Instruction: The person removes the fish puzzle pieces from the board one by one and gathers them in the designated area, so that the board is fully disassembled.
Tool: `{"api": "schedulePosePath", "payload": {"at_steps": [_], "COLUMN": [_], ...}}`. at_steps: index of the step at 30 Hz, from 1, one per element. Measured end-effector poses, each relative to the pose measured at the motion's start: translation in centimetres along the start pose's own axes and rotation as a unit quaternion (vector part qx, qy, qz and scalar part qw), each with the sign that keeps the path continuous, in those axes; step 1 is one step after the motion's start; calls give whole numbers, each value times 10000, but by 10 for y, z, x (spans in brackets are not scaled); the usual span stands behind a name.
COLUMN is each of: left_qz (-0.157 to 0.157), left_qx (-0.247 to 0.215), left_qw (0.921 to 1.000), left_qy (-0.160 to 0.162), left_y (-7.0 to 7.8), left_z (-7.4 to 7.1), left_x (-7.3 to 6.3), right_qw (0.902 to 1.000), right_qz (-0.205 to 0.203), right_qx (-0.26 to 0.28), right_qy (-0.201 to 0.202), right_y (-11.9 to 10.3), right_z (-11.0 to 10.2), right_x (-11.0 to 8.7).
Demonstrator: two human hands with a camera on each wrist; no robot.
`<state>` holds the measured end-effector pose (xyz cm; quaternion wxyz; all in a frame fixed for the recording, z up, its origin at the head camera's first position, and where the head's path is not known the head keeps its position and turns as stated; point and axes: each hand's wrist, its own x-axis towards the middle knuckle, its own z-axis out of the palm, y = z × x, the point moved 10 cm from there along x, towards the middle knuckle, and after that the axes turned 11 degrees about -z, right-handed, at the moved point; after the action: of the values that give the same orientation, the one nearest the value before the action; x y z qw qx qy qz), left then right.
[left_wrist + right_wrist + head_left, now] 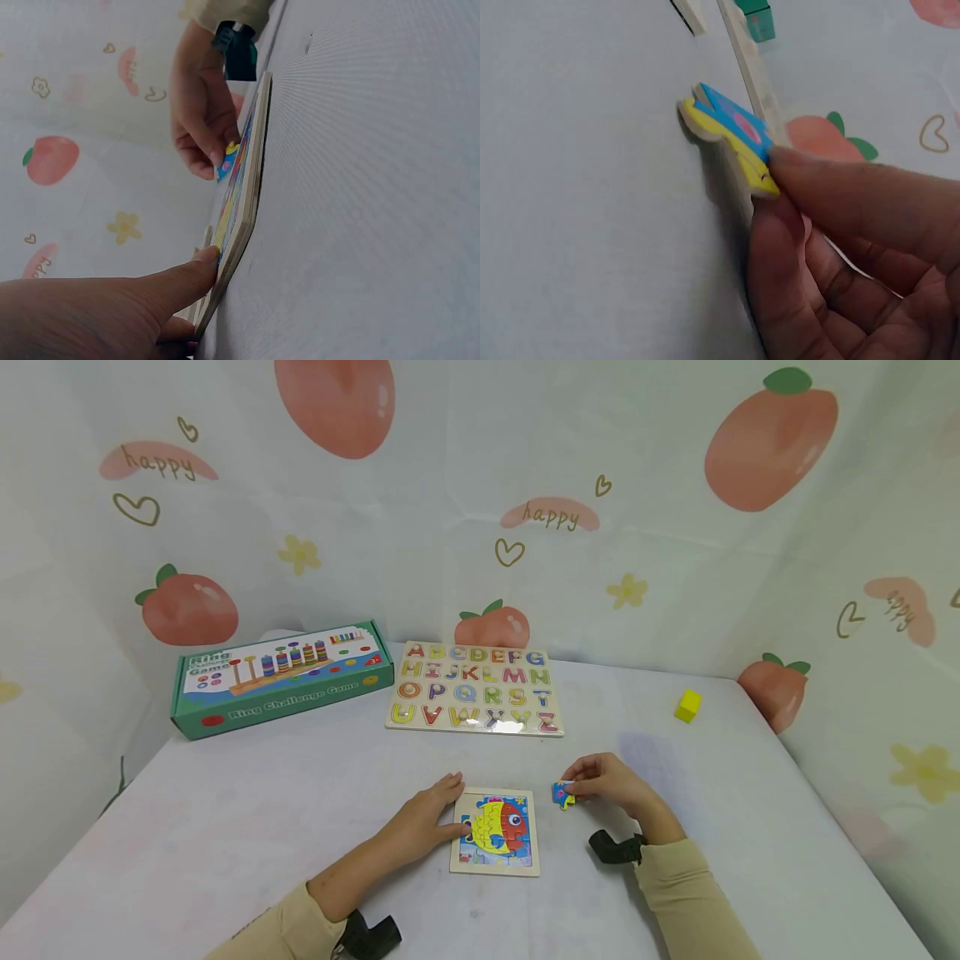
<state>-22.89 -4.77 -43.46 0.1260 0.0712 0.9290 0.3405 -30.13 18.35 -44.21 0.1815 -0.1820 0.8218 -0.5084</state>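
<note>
A square wooden fish jigsaw puzzle (498,831) lies flat on the table, its fish yellow and red on blue. Bare wood shows at its upper left. My left hand (422,822) rests along the puzzle's left edge, fingers straight and thumb on top; the left wrist view shows the thumb (196,279) pressing near the rim. To the right of the puzzle, my right hand (611,785) pinches a blue and yellow puzzle piece (731,127) with a pink spot between thumb and fingertips. In the right wrist view the piece is tilted, close over the table.
Behind the puzzle lies a wooden alphabet board (474,689). A green Ring Challenge Game box (281,681) sits at the back left, and a yellow block (687,706) at the back right. A printed curtain (420,552) stands along the table's far edge.
</note>
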Motion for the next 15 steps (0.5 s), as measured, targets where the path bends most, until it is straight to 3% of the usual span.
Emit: {"api": "schedulePosePath", "payload": {"at_steps": [15], "left_qz": [2], "left_qx": [-47], "left_qw": [10000], "left_qy": [7], "left_y": [0], "left_z": [-1], "left_x": [-1], "right_qw": [9979], "right_qz": [-264], "right_qx": [-526], "right_qy": [280], "right_y": [-6], "right_z": [-1], "right_x": [2]}}
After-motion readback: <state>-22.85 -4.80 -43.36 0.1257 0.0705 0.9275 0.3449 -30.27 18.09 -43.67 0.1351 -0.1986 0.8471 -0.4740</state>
